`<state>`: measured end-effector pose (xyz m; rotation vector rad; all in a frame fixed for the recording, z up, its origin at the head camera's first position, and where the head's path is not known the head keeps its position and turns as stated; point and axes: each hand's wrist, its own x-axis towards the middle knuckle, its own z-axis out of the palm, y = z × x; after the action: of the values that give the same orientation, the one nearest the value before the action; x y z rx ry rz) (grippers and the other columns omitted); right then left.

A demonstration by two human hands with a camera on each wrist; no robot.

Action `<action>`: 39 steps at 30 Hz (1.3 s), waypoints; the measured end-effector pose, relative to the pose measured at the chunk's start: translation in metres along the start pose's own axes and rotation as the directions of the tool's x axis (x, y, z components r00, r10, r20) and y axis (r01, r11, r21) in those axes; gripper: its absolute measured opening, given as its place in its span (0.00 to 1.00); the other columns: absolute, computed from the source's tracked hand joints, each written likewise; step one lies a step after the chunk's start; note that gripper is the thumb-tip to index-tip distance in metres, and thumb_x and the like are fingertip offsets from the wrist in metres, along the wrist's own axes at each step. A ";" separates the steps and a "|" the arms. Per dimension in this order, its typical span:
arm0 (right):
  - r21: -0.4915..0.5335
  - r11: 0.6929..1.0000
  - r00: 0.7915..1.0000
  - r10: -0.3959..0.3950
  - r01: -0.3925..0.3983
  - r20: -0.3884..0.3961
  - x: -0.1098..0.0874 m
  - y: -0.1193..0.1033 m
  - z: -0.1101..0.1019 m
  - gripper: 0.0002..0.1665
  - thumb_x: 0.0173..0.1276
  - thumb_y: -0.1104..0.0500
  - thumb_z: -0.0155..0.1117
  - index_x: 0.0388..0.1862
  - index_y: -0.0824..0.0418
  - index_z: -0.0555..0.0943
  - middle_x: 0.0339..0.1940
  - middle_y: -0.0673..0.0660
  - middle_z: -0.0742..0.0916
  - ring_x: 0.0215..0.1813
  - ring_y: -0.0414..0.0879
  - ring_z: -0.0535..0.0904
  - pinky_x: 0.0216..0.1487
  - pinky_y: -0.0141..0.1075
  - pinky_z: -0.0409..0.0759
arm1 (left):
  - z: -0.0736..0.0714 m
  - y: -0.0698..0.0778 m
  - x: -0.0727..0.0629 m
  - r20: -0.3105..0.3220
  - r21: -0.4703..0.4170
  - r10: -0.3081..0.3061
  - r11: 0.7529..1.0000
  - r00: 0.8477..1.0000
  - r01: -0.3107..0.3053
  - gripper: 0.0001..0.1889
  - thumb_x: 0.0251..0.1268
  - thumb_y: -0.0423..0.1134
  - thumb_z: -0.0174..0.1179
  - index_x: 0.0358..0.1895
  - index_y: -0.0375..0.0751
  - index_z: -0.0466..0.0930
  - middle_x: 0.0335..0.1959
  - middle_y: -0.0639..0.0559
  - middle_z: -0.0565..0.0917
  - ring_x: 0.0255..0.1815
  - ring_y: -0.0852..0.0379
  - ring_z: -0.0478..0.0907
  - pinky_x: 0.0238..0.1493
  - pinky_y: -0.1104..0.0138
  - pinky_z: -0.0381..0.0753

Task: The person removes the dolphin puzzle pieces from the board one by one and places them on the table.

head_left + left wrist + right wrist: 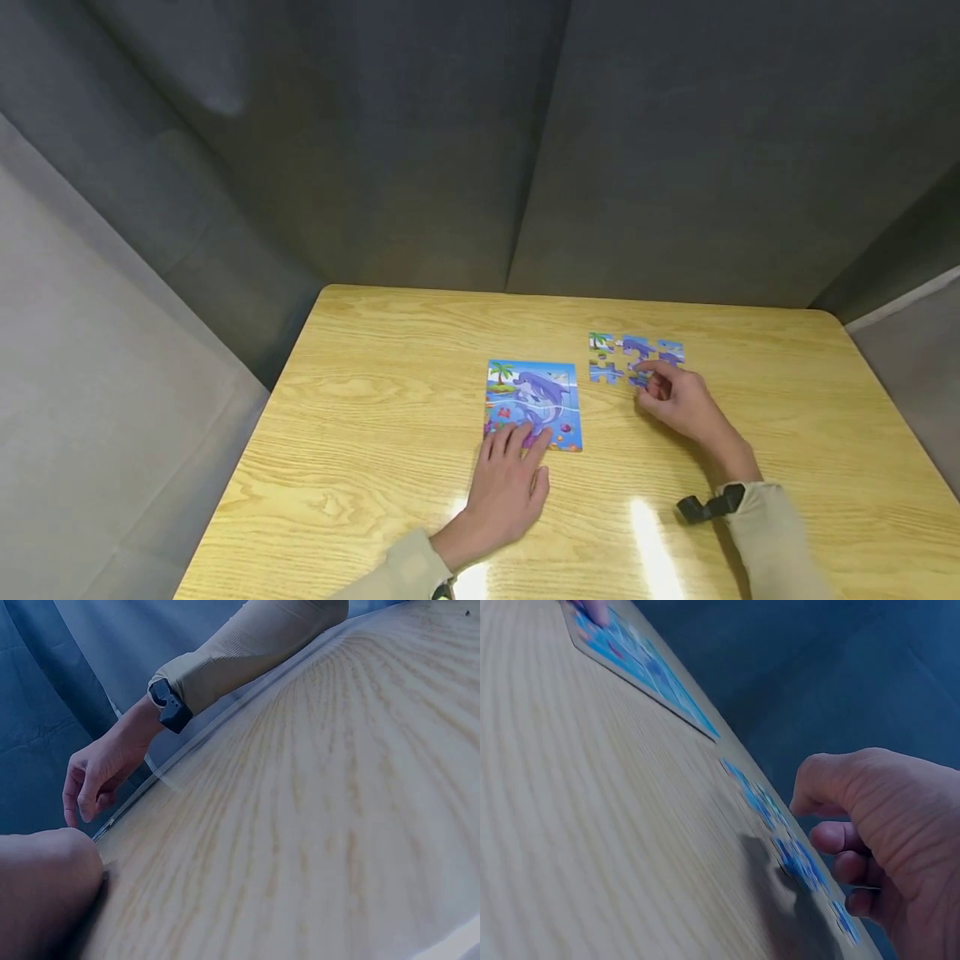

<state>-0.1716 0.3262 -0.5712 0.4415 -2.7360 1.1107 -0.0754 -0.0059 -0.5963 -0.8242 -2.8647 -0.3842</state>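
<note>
A square dolphin picture puzzle board point(532, 404) lies flat on the table, with a palm tree at its upper left. My left hand point(506, 492) rests at its lower edge, fingers stretched over the printed picture. To the right, several loose jigsaw pieces point(636, 346) with matching dolphin and palm parts lie in two rough rows. Over the lower middle of them is my right hand point(678, 404), index finger and thumb apart and loosely bent. In the right wrist view that hand hangs close above the pieces point(799, 862), casting a shadow; its fingers hide some of them.
The wooden table point(375, 417) has rounded far corners. Dark grey curtain panels point(420, 167) stand along its far edge and lighter ones at the sides. A black wrist device point(712, 504) is strapped at the right sleeve cuff.
</note>
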 end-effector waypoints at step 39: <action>0.018 0.998 0.915 -0.063 0.061 0.399 0.031 -0.069 0.052 0.27 0.65 0.60 0.75 0.60 0.68 0.81 0.26 0.48 0.79 0.25 0.37 0.70 0.29 0.32 0.71 | -0.002 0.001 0.000 0.012 0.013 -0.008 1.000 1.000 0.008 0.29 0.82 0.51 0.42 0.82 0.53 0.63 0.76 0.48 0.66 0.77 0.45 0.60 0.74 0.47 0.63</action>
<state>-0.1796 0.2362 -0.5554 0.8360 -3.0344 1.1166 -0.0750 -0.0058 -0.5939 -0.8159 -2.8796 -0.3618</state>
